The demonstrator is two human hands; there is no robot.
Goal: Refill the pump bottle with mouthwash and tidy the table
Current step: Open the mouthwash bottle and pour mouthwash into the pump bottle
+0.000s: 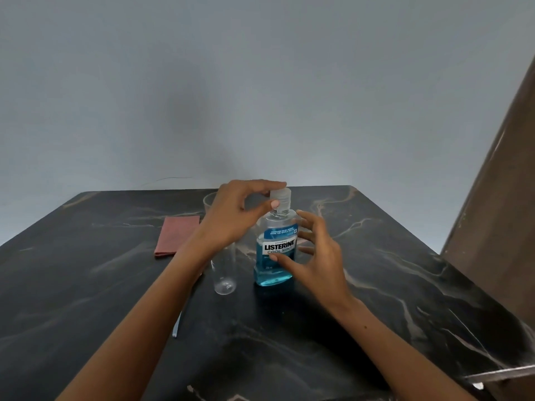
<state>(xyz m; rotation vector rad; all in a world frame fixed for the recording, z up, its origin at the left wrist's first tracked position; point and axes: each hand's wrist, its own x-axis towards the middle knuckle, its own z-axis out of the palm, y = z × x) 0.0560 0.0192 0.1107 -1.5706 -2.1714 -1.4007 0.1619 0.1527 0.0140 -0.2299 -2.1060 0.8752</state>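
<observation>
At frame centre the left hand (pixel 231 215) pinches the cap (pixel 280 200) of the upright Listerine bottle (pixel 276 250), the right hand (pixel 315 256) loosely steadies its body, and the clear pump bottle (pixel 224 270) just left looks empty, so refilling and tidying remain.

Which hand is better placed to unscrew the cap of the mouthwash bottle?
Left. The left hand already pinches the cap, thumb and fingers around it. The right hand is open beside the mouthwash bottle, better placed to steady it.

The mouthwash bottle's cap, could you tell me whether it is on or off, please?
On. The clear cap sits on the neck of the upright mouthwash bottle, pinched by the left hand.
</observation>
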